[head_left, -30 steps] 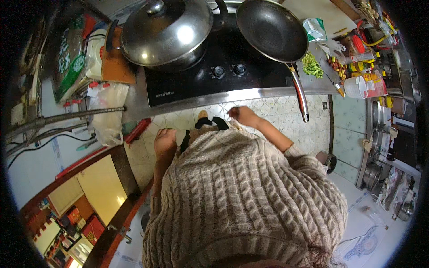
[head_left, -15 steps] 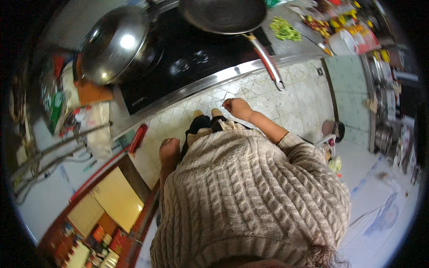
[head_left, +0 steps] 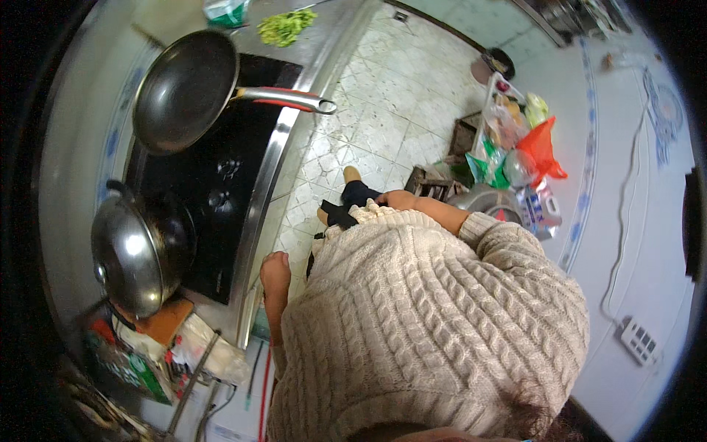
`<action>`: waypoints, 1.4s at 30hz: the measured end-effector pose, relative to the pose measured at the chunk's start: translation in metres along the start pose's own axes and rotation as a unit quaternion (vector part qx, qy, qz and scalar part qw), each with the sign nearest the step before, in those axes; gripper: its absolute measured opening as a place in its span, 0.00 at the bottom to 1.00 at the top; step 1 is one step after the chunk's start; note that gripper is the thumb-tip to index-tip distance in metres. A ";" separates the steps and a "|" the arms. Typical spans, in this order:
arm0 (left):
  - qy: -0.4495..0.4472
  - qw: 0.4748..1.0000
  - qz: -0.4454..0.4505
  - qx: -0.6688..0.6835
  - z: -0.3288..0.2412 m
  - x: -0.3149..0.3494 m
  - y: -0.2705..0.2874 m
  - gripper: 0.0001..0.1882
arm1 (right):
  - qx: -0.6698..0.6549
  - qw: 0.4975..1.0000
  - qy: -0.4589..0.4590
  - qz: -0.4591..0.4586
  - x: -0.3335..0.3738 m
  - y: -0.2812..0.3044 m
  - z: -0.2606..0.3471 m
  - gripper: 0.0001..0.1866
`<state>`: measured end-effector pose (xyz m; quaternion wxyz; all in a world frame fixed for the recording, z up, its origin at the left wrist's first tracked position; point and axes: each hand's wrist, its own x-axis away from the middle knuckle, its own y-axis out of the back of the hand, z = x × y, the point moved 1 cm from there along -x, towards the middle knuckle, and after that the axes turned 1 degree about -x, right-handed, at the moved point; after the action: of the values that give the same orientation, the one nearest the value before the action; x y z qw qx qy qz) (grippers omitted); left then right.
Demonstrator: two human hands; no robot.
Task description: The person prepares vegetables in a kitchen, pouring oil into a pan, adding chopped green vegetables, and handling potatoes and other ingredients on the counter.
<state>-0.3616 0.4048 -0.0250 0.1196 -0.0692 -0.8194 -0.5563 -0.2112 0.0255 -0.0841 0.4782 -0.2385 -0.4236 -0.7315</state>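
My left hand (head_left: 275, 271) hangs at my left side, near the steel front edge of the counter. Its fingers are curled in and I see nothing in them. At my waist, by the hem of my cable-knit sweater (head_left: 427, 295), is my right hand (head_left: 398, 199). Its fingers are bent and partly hidden, with no object showing. To my left, a frying pan (head_left: 184, 92) sits on the black cooktop (head_left: 228, 184), its red and metal handle pointing over the floor. A wok with a domed metal lid (head_left: 132, 250) stands on the nearer part of the cooktop.
Chopped green vegetables (head_left: 287, 27) lie on the far counter. Bags and a brown board (head_left: 163, 322) are beside the wok. At the right wall are a rack with plastic bags (head_left: 504, 121), a red bag (head_left: 541, 151) and a dark bin (head_left: 499, 62). A power strip (head_left: 639, 340) hangs lower right.
My body has turned right, so the cooktop now lies on my left and the bags by the right wall show. My right hand has come in toward my waist; my left stays low and curled.
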 end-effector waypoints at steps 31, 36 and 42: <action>-0.030 0.896 0.397 0.194 -0.258 -0.337 -0.063 0.24 | -0.562 0.820 0.033 -0.103 0.147 0.135 -0.257 0.37; -0.001 0.863 0.447 0.236 -0.288 -0.395 -0.043 0.26 | -0.606 0.787 0.008 -0.112 0.162 0.148 -0.264 0.38; -0.023 0.852 0.429 0.298 -0.330 -0.488 -0.049 0.30 | -0.488 0.855 -0.095 -0.150 0.159 0.205 -0.328 0.37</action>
<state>0.1353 0.0895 -0.0855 0.3421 -0.3878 -0.8374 -0.1770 -0.0758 -0.3690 -0.0571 0.1424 -0.4433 -0.0868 -0.8807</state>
